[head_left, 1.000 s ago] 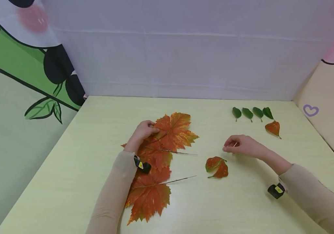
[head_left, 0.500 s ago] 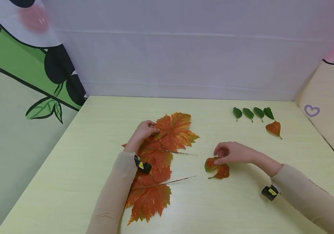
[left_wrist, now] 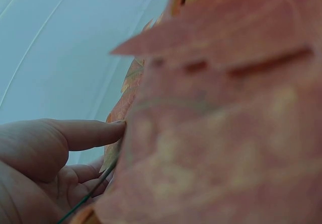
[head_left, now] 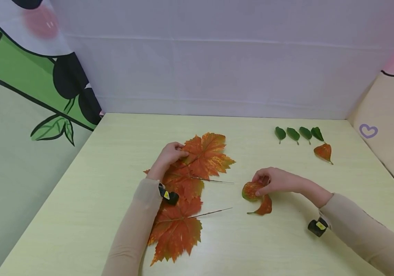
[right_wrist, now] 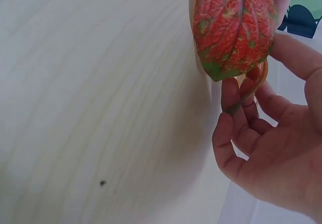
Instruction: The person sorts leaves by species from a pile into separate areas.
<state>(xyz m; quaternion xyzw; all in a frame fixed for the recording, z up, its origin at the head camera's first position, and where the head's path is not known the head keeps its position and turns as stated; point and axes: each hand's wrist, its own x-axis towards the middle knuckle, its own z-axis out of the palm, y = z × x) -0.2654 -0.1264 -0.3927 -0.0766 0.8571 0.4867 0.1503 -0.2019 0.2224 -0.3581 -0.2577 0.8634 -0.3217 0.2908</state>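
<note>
My left hand (head_left: 169,156) pinches the edge of the uppermost large orange maple leaf (head_left: 209,153) in the head view. In the left wrist view its thumb (left_wrist: 95,133) presses on one side, the fingers partly hidden behind the leaf. More big maple leaves (head_left: 178,230) overlap below it, under the left forearm, thin stems pointing right. My right hand (head_left: 278,180) pinches a small red leaf with a green edge (head_left: 251,191), tilted up from the table; the right wrist view shows its veined face (right_wrist: 234,30). Just below it lies another small red leaf (head_left: 266,206).
A row of small green leaves (head_left: 293,134) lies at the table's back right, with a single orange leaf (head_left: 323,152) under its right end. The pale wooden table (head_left: 114,138) meets a white curtain-like backdrop (head_left: 217,73) behind.
My right hand has come left and down onto the small red leaves and now lifts one by its edge; the lower one has shifted slightly downward. My left hand stays put.
</note>
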